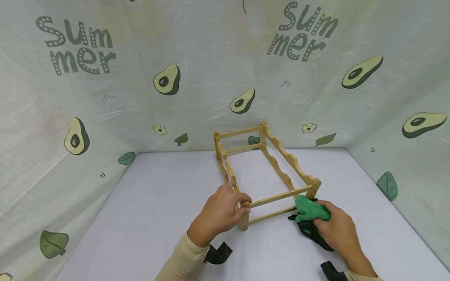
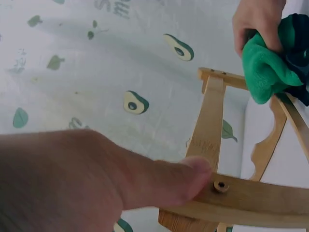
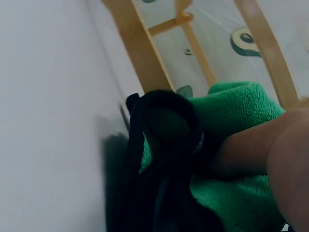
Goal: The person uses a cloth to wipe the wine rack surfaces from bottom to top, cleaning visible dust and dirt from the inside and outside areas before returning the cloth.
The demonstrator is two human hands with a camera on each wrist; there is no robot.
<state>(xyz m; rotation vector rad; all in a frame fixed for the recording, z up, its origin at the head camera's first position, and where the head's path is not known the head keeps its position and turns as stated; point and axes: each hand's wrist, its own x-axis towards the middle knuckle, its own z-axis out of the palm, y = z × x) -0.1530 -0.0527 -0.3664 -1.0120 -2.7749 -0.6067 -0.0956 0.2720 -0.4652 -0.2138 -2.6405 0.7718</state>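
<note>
A light wooden rack [image 1: 281,196] with scalloped side rails stands on the white table. At its near left corner, my left hand [image 1: 218,212] grips the frame; in the left wrist view its thumb [image 2: 164,181] presses on the wood beside a round metal fastener. My right hand [image 1: 337,226] holds a bunched green and black cloth [image 1: 311,209] against the rack's near right corner. Seen from the right wrist, the green part [image 3: 236,108] is fuzzy, and a dark edge of the cloth loops beside the thumb. The cloth hides the lower part of that corner.
White table surface [image 1: 151,210] surrounds the rack. Behind it hangs a pale curtain [image 1: 204,50] printed with avocados, leaves and lettering, which also runs along both sides. Black curved pieces show at the left wrist [image 1: 218,253] and the right wrist [image 1: 332,271].
</note>
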